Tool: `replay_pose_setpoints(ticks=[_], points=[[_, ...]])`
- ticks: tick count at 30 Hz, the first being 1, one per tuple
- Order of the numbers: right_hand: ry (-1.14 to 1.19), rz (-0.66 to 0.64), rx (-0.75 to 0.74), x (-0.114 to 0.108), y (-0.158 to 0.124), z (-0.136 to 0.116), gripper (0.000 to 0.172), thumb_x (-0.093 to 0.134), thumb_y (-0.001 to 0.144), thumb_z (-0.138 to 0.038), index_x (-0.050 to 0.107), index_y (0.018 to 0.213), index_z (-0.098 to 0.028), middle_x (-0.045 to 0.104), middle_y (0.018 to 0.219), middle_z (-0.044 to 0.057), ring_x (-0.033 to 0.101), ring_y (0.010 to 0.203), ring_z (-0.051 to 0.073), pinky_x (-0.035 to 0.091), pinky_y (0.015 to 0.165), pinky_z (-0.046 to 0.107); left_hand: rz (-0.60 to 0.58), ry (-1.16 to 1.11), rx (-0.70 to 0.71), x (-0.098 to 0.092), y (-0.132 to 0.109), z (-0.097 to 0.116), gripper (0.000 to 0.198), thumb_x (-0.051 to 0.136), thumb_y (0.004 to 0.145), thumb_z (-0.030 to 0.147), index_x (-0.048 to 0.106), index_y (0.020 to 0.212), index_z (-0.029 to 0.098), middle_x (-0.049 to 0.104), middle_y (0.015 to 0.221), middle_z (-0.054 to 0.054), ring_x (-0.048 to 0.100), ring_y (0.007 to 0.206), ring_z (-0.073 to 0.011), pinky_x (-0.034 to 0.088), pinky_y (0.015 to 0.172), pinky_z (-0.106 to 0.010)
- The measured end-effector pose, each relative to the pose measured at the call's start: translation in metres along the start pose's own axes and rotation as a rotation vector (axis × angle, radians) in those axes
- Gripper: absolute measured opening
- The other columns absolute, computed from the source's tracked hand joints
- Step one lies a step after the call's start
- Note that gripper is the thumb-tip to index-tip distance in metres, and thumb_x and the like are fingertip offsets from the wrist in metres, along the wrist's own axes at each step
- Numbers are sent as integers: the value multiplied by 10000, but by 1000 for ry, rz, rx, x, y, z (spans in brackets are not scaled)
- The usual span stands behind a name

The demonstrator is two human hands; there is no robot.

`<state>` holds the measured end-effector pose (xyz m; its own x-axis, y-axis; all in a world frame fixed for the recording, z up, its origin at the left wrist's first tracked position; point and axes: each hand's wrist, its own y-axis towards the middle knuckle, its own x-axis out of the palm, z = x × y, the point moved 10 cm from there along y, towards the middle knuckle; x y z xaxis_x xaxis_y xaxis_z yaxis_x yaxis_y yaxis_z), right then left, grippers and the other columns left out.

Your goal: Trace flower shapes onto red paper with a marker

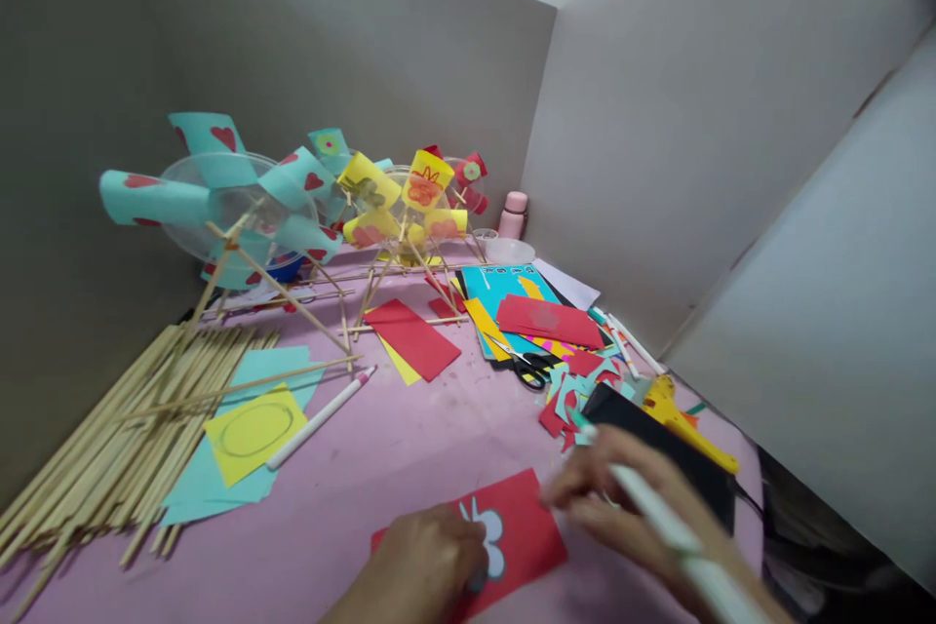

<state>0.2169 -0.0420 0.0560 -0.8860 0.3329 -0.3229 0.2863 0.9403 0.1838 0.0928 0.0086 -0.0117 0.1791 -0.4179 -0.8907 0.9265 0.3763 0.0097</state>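
Note:
A red paper rectangle (pixel 530 531) lies on the pink table in front of me, with a white butterfly shape (pixel 494 546) on it. My left hand (pixel 431 556) presses down on both, fingers curled together and covering the butterfly's left part. Something small and dark shows at its fingertips; I cannot make it out. Above the red paper's right edge, my right hand (pixel 621 487) is closed around a white marker (pixel 647 499) with a green end. The marker slants across the hand, slightly blurred by motion.
Paper pinwheels (pixel 241 171) on stick stands fill the back left. Bamboo sticks (pixel 88 439) and a yellow square (pixel 255 431) lie at left. Black scissors (pixel 532 369), paper scraps (pixel 566 395), a yellow glue gun (pixel 677 414) and a black pad (pixel 658 448) lie at right.

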Motion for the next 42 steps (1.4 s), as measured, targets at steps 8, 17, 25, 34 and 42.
replay_pose_setpoints(ticks=[8, 17, 25, 34, 42], points=[[-413, -342, -127, 76, 36, 44, 230, 563, 722, -26, 439, 664, -212, 588, 694, -6, 534, 647, 160, 359, 585, 240, 6, 120, -19, 0, -9, -4, 182, 496, 877, 116, 623, 940, 231, 665, 919, -27, 628, 766, -203, 436, 622, -276], [-295, -374, -108, 69, 30, 52, 219, 686, 758, -190, 471, 728, -216, 600, 750, -10, 528, 676, 166, 392, 607, 262, -16, -122, -411, -16, -17, -35, 387, 733, 708, 292, 583, 1056, 217, 572, 1068, -52, 547, 964, -251, 415, 813, -351], [-35, -24, -206, -2, 89, -15, 237, 602, 846, -293, 432, 685, -249, 572, 628, -84, 567, 577, 116, 427, 555, 255, -27, -108, -418, -5, -13, -34, 384, 745, 694, 316, 567, 1021, 223, 556, 1038, -45, 514, 931, -244, 364, 770, -340], [-10, 168, -371, -39, 130, -101, 223, 514, 908, -259, 407, 715, -229, 561, 628, -75, 498, 548, 79, 373, 546, 223, 110, -136, -341, -17, -13, -37, 119, 553, 757, 148, 544, 853, 218, 564, 914, -12, 546, 823, -185, 392, 696, -291], [-307, -243, -166, 69, 64, 31, 189, 595, 730, -67, 481, 677, -209, 589, 617, -39, 536, 566, 139, 365, 539, 225, 190, -28, -369, -32, -16, -50, 194, 379, 919, 188, 569, 952, 203, 569, 983, -65, 550, 923, -217, 417, 791, -332]])
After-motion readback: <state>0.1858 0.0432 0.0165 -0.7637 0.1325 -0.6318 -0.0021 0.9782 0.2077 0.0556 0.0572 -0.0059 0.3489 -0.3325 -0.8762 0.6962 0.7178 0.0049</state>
